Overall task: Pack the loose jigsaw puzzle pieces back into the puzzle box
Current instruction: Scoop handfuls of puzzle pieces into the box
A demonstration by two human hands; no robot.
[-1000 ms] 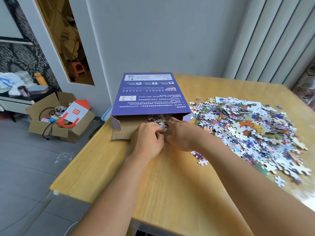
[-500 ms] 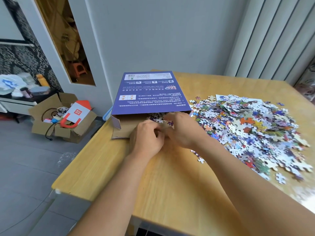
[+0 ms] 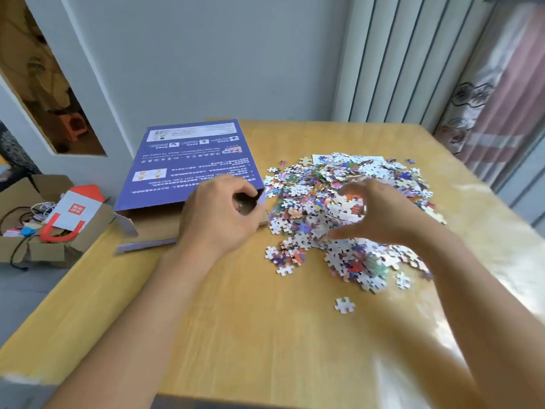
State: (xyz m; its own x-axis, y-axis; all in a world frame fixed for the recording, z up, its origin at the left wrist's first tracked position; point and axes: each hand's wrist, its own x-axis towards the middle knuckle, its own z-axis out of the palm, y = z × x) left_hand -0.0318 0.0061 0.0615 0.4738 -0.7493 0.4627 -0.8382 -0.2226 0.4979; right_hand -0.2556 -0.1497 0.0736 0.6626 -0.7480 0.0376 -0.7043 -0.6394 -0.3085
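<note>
The purple puzzle box lies flat at the table's back left, its open end facing me. My left hand grips the near right corner of that opening, fingers curled round the top panel's edge. A big heap of loose jigsaw pieces covers the table right of the box. My right hand rests on the heap in a wide C, thumb and curved fingers spread around some pieces without closing. One stray piece lies alone nearer to me. The box's inside is hidden.
The wooden table has its left edge beside a drop to the floor. Down there stands a cardboard carton holding a white and red paper bag. A wall lies behind the table, and curtains hang at the right.
My right hand has left the box opening and moved right onto the heap. My left hand shifted from the opening's middle to the box's right corner. The camera turned right.
</note>
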